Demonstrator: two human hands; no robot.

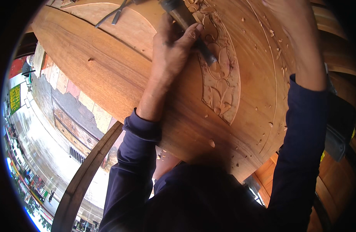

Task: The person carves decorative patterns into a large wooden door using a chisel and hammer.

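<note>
My left hand [172, 48] is closed around a chisel [205, 52], its thumb across the shaft. The tool slants from the top edge down to the carved leaf band [220, 92], with the blade's end over the carving. The band runs along a broad wooden panel [255, 116], which is scattered with small chips. My right hand [280, 9] is raised at the top right, cut off by the picture's edge, so its fingers and anything in them cannot be made out. Loose metal tools [116, 17] lie on the panel at the upper left, beyond my left hand.
A long wooden rail [81, 181] slants up at the lower left below the panel. Beyond it are broken paving [73, 104], a wet street with a drain grate [76, 154], and a green-yellow sign [15, 96]. More wooden pieces [332, 178] stand at the right.
</note>
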